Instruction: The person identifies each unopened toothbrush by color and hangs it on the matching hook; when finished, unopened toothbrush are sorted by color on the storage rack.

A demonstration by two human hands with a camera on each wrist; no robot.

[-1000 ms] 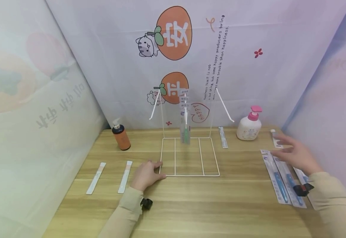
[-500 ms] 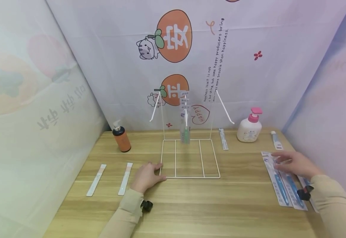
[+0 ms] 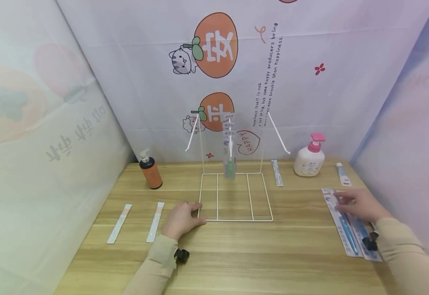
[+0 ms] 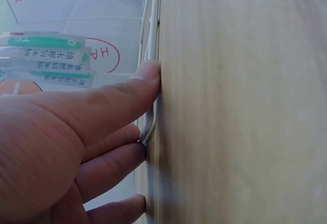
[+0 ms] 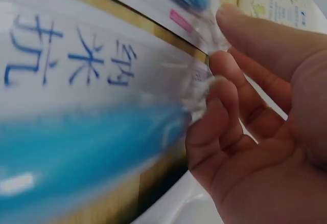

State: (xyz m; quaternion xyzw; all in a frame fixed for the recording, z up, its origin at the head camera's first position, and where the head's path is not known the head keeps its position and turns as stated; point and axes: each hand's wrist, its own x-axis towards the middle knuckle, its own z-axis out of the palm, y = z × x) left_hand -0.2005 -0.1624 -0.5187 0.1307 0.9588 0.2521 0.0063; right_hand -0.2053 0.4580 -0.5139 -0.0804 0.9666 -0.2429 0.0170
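Note:
A white wire display rack (image 3: 217,196) stands mid-table, with packaged green toothbrushes (image 3: 230,164) hanging from its middle hook. My left hand (image 3: 181,219) grips the rack's front left corner, thumb in front and fingers by the side. On the right, packaged blue toothbrushes (image 3: 347,233) lie side by side, partly under my right hand (image 3: 362,205). The right thumb and fingers pinch the upper part of the leftmost pack. In the right wrist view, the thumb (image 5: 245,27) is on that pack's clear plastic and the fingertips are at its edge.
An orange and black pump bottle (image 3: 150,172) stands back left, a white bottle with pink pump (image 3: 309,159) back right. Slim white packets (image 3: 119,224) lie at left. Another slim packet (image 3: 277,173) and a small tube (image 3: 342,175) lie behind. Printed cloth walls surround the table.
My right hand has come down from near the small tube onto the blue toothbrush packs and taken the leftmost one, which has shifted slightly left. My left hand stays on the rack.

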